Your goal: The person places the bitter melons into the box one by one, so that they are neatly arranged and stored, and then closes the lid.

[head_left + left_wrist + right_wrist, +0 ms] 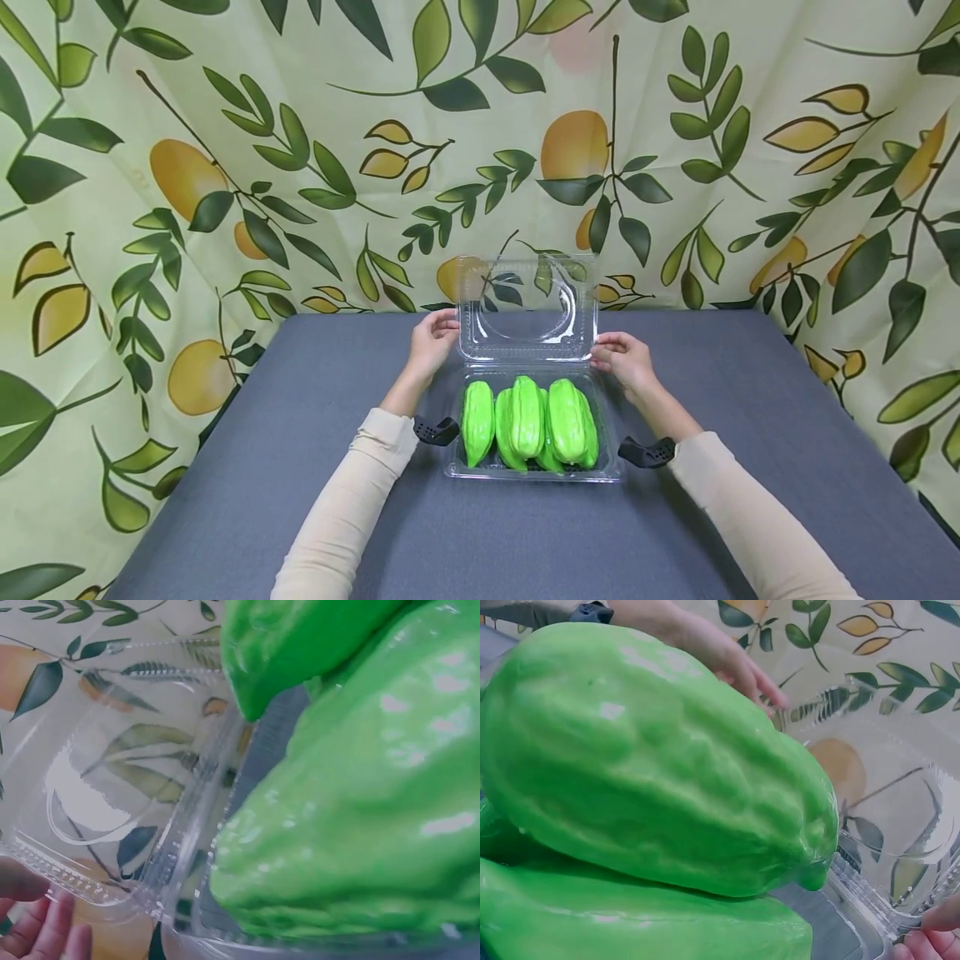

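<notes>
A clear plastic clamshell container [534,478] lies on the table with its lid [517,333] raised upright at the back. Several glossy, bright green ridged fruits [528,417], shaped like star fruit, fill its base side by side. My left hand [435,340] pinches the lid's left edge between thumb and fingers, and the fingers [52,926] show at that edge in the left wrist view. On the opposite side, my right hand [624,360] pinches the lid's right edge, low near the hinge. In the right wrist view, a large green fruit [652,757] covers much of the container.
Under the container spreads a dark grey table [315,467]. A cream curtain [480,125] printed with leaves and orange fruit hangs right behind the table's far edge and along its sides. Black wrist mounts [437,431] sit close beside the container's left and right walls.
</notes>
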A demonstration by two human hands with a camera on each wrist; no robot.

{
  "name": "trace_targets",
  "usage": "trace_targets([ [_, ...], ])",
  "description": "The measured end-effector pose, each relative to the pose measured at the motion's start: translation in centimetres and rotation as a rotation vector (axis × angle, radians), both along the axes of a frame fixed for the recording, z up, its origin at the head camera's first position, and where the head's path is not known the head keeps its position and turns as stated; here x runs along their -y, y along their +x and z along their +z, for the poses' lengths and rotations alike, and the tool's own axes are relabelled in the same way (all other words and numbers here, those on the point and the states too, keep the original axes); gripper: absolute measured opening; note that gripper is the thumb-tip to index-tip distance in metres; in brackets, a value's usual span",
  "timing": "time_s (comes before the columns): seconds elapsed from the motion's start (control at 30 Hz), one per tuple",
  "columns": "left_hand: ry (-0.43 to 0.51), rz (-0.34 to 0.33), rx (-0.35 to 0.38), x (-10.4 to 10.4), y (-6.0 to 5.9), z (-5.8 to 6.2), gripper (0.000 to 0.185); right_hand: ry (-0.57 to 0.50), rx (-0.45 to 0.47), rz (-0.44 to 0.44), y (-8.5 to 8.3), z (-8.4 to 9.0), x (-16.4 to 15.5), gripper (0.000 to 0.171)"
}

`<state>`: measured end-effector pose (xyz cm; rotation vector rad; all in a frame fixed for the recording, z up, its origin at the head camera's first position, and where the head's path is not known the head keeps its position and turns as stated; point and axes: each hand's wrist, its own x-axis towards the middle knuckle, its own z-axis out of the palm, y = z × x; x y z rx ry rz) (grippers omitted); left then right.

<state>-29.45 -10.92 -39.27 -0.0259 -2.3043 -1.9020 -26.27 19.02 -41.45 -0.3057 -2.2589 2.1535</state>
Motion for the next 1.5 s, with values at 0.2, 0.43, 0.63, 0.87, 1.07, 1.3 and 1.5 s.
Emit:
trace_targets([
  [0.2,0.046,0.013,-0.137,-0.1,-0.3,0.3,0.035,0.045,-0.01,-0.026,0.2,0.4,0.1,0.021],
  [0.43,0.069,0.009,-0.167,-0.2,-0.1,0.2,0.036,0.126,-0.051,-0.058,0.3,1.7,-0.2,0.033],
  [0.63,0.095,-0.006,-0.176,-0.1,0.4,0.4,0.035,0.097,-0.108,-0.1,0.2,2.3,-0.1,0.033],
  [0.87,0.096,-0.034,-0.216,0.1,1.0,0.4,0.029,0.055,-0.179,-0.171,0.2,2.0,0.4,0.029],
  [1.07,0.09,-0.043,-0.221,0.5,1.9,0.3,0.026,0.049,-0.221,-0.178,0.7,1.7,0.6,0.023],
  [1.3,0.08,-0.062,-0.238,0.8,2.3,0.1,0.024,0.034,-0.254,-0.182,1.3,1.7,0.6,0.02],
  [1.5,0.076,-0.068,-0.257,1.0,2.7,0.1,0.022,0.034,-0.285,-0.181,1.7,1.3,0.4,0.015],
])
